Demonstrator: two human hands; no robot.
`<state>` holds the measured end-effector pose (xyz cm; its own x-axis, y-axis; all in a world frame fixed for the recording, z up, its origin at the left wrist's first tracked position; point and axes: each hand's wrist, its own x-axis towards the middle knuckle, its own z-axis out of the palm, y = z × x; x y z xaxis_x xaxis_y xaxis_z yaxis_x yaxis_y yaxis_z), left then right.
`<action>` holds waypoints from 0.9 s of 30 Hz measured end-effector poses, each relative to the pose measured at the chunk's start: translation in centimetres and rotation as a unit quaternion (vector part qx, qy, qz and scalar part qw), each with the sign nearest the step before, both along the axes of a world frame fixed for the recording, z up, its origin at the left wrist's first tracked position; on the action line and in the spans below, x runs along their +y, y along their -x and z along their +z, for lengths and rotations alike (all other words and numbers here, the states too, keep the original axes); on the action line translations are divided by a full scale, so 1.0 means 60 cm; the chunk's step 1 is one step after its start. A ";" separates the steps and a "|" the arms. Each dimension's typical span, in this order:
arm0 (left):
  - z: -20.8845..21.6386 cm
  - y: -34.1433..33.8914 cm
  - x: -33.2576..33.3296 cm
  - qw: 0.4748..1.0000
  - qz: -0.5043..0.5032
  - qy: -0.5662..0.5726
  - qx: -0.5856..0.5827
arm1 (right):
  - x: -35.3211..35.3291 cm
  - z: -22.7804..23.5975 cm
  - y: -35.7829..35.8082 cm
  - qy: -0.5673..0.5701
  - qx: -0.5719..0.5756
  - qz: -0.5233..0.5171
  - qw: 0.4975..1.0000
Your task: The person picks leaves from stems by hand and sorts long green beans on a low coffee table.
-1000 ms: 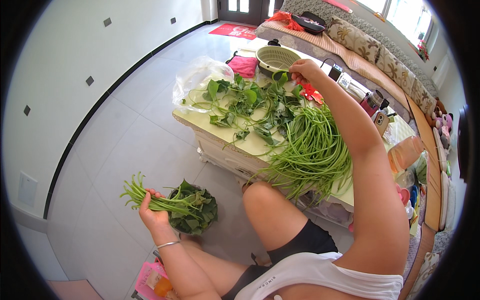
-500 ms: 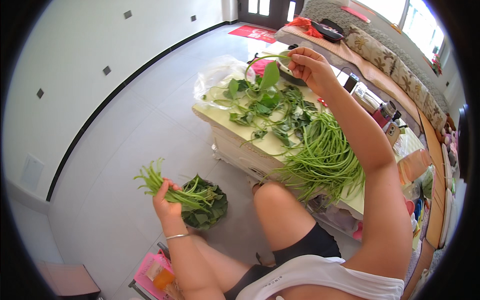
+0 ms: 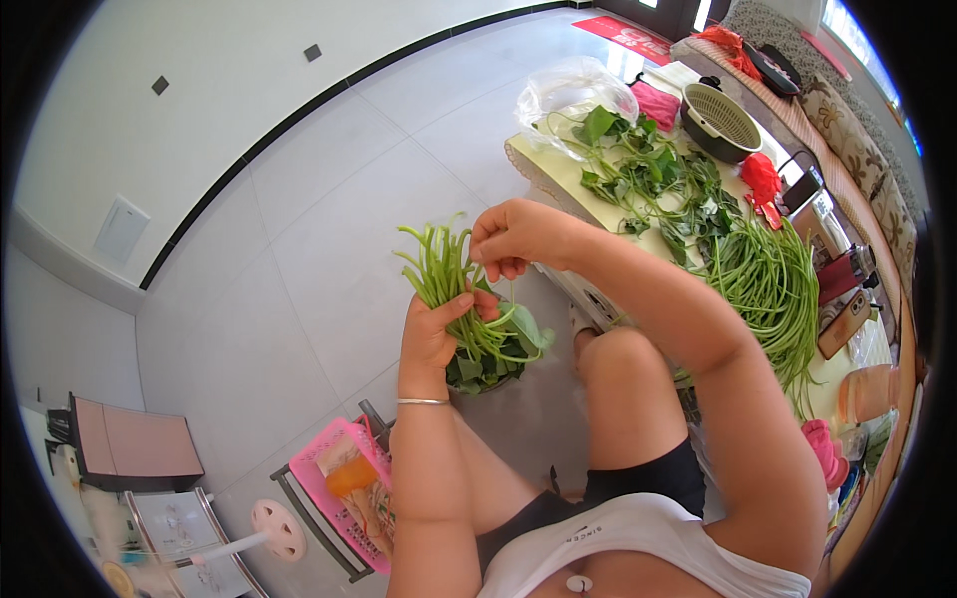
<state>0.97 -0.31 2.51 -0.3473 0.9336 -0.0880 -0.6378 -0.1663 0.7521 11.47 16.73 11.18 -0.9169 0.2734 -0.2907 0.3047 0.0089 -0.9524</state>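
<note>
My left hand (image 3: pixel 433 334), with a bangle at the wrist, is closed round a bunch of green leaf stems (image 3: pixel 436 261). Right beside it, my right hand (image 3: pixel 521 239) pinches a single stem whose broad green leaf (image 3: pixel 525 327) hangs below. Under both hands, a container filled with dark green leaves (image 3: pixel 478 374) stands on the floor, its rim mostly hidden. On the cream table to my right lie a heap of long stripped stems (image 3: pixel 766 284) and, farther off, a tangle of leafy vines (image 3: pixel 658 169).
A plastic bag (image 3: pixel 573 95), a pink cloth (image 3: pixel 655 104) and a strainer basket (image 3: pixel 720 122) sit at the table's far end. A phone (image 3: pixel 844 324) and a flask (image 3: pixel 842 274) line its right side. A pink basket (image 3: pixel 344 478) stands at my lower left.
My right hand has come down from above the table to the bunch, bringing a leafy stem. My left hand still grips its bunch. The view has swung left.
</note>
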 end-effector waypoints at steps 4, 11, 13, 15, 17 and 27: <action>-0.018 0.014 -0.001 0.995 0.092 -0.037 0.004 | -0.018 -0.081 0.000 0.138 0.115 -0.179 0.967; -0.034 0.041 -0.004 0.981 0.176 -0.056 -0.061 | -0.074 -0.160 -0.020 -0.096 0.169 -0.003 0.981; -0.042 0.049 -0.011 0.976 0.188 -0.060 -0.096 | -0.075 -0.167 -0.021 -0.225 0.160 0.034 0.960; -0.049 0.056 -0.018 0.974 0.179 -0.076 -0.112 | -0.070 -0.177 -0.021 -0.272 0.162 0.030 0.948; -0.050 0.062 -0.020 0.972 0.166 -0.095 -0.133 | -0.058 -0.196 -0.020 -0.238 0.177 -0.019 0.955; -0.047 0.075 -0.036 0.955 0.107 -0.181 -0.209 | 0.017 -0.221 -0.015 -0.263 0.223 0.037 0.938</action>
